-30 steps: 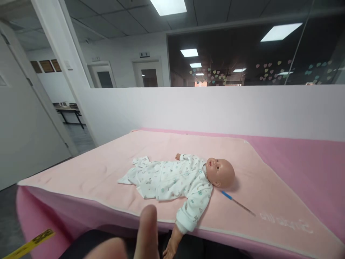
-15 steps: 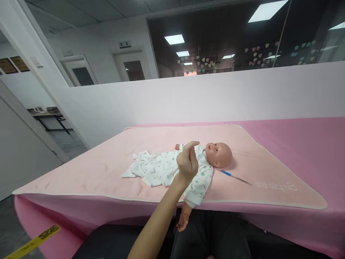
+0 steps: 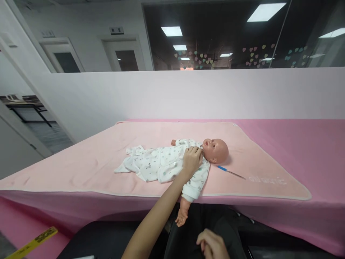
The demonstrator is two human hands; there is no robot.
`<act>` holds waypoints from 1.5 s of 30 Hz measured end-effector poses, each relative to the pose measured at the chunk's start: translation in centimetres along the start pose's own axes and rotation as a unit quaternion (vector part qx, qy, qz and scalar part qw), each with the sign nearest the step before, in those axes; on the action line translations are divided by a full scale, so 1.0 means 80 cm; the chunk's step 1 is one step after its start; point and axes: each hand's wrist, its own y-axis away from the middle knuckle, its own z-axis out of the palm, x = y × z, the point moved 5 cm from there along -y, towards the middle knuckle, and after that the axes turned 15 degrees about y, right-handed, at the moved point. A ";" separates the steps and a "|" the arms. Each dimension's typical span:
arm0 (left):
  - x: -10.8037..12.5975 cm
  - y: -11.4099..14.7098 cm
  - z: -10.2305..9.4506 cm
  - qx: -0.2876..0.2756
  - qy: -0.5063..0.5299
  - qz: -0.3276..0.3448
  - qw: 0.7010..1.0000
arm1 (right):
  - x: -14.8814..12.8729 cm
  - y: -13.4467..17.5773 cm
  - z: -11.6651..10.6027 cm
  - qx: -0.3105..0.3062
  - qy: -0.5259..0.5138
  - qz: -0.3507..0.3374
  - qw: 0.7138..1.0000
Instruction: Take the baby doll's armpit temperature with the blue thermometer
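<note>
A baby doll (image 3: 168,163) in a white printed outfit lies on its back, its head to the right. My left hand (image 3: 193,158) rests on its upper chest, fingers bent at the neckline beside the chin. The fingertips are partly hidden against the cloth there. Low in the view, my right hand (image 3: 212,244) hovers over my lap with curled fingers, apart from the doll, and nothing shows in it. Beside the doll's head lies a thin rod with a blue end (image 3: 222,168), resembling a glass thermometer. The doll's near arm (image 3: 183,212) hangs over the table edge.
A peach blanket (image 3: 88,158) with a pale border lies under the doll, over a pink table cover (image 3: 309,154). A white wall (image 3: 188,95) with dark glass above stands behind. A yellow strip (image 3: 35,242) shows at the lower left.
My left hand has come down from above the doll onto its chest by the neckline. My right hand has risen into view at the bottom. The view has shifted slightly.
</note>
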 end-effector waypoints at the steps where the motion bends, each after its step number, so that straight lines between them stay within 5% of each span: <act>1: 0.001 0.003 0.000 0.002 0.004 -0.004 1.000 | -0.004 -0.003 -0.015 0.026 0.004 -0.018 0.999; 4: 0.002 0.012 -0.003 0.005 0.036 -0.002 0.999 | -0.012 -0.023 -0.081 0.170 0.077 -0.085 0.979; 7: 0.001 0.019 -0.006 0.012 0.080 0.010 0.997 | 0.010 -0.053 -0.143 0.261 0.187 -0.002 0.947; 12: -0.003 0.021 -0.008 0.030 0.107 0.008 0.994 | 0.074 -0.097 -0.190 0.225 0.365 0.112 0.897; 15: -0.004 0.021 -0.008 0.033 0.110 0.008 0.993 | 0.098 -0.107 -0.192 0.155 0.462 0.134 0.863; 24: -0.004 0.020 -0.010 0.038 0.123 0.007 0.992 | 0.109 -0.112 -0.189 0.061 0.492 0.131 0.858; 30: -0.003 0.020 -0.012 0.052 0.125 0.012 0.991 | 0.074 -0.150 -0.218 0.013 0.406 0.159 0.900; 34: -0.004 0.021 -0.016 0.073 0.123 -0.005 0.990 | 0.035 -0.191 -0.230 0.046 0.386 0.116 0.914; 38: -0.005 0.021 -0.019 0.081 0.117 -0.025 0.990 | 0.032 -0.207 -0.206 0.044 0.365 0.081 0.926; 45: -0.005 0.022 -0.019 0.080 0.117 -0.022 0.990 | 0.061 -0.160 -0.177 0.011 0.360 0.120 0.925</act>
